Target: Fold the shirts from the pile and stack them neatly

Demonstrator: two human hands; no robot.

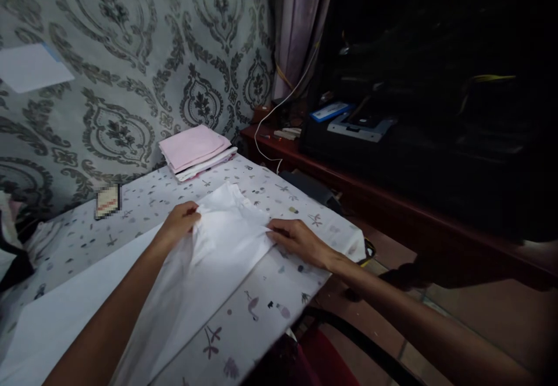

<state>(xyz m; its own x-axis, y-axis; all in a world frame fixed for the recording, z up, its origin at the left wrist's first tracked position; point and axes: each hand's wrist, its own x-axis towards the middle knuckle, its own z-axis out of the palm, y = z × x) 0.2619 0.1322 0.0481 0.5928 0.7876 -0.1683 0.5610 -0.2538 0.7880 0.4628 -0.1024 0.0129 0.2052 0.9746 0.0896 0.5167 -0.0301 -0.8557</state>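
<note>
A thin white cloth garment [222,240] lies spread over the printed tabletop, its far end bunched and wrinkled. My left hand [179,223] pinches the garment's left edge near that far end, fingers closed. On the opposite side, my right hand [299,240] grips the right edge between thumb and fingers. Between the two hands the fabric is slightly lifted and creased. The near part runs toward me, partly behind my left forearm. Beyond it sits a stack of folded clothes [196,149], pink on top with white layers below.
The patterned table cover [261,299] ends at a right edge. A small blurred-out object [107,201] lies at left by the papered wall [131,84]. To the right stands a dark red wooden cabinet [392,211] with a white cable [261,130]. A black curved bar [357,339] is below.
</note>
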